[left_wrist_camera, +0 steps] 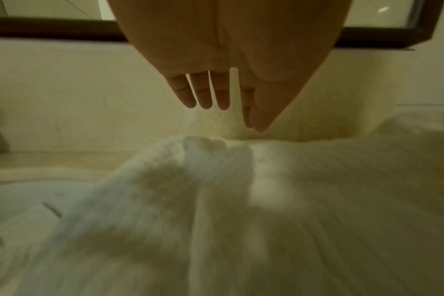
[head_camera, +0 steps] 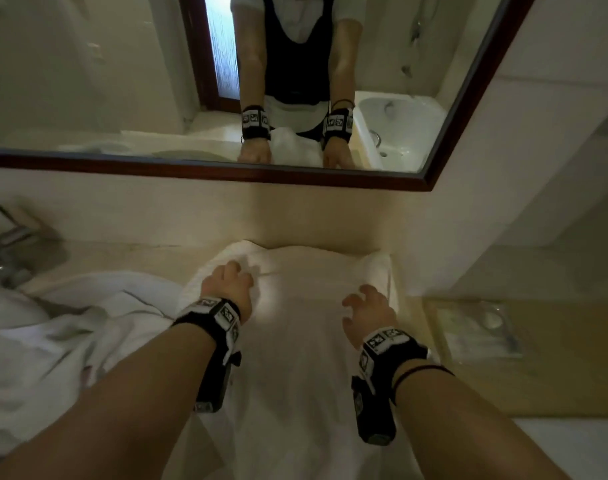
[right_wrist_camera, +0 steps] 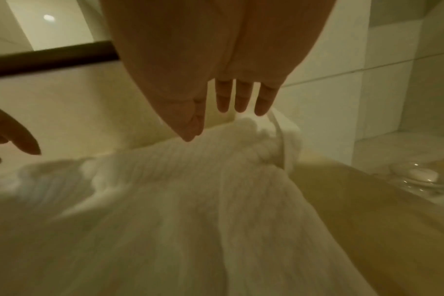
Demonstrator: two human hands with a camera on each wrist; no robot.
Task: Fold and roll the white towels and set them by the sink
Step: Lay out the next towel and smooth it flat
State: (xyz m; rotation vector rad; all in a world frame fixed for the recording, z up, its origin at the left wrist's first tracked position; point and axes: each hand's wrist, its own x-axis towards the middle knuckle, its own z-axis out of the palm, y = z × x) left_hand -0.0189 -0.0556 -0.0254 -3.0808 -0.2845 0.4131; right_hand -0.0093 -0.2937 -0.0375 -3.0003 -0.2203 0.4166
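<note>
Towel (head_camera: pixel 295 327) lay spread on desk (head_camera: pixel 468 375) beside sink (head_camera: pixel 4 306). Left hand (head_camera: pixel 228 284), right hand (head_camera: pixel 368 313) hovered over far corners, fingers released, grasping nothing. Advice: pinch both corners evenly, fold square.

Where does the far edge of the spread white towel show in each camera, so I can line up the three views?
Head: far edge of the spread towel lies mid-frame, below the mirror frame, beyond both hands.
Left wrist: far edge at centre, just under the fingertips.
Right wrist: far edge right of centre, below the fingertips.
Shared landmark: the dark mirror frame.
</note>
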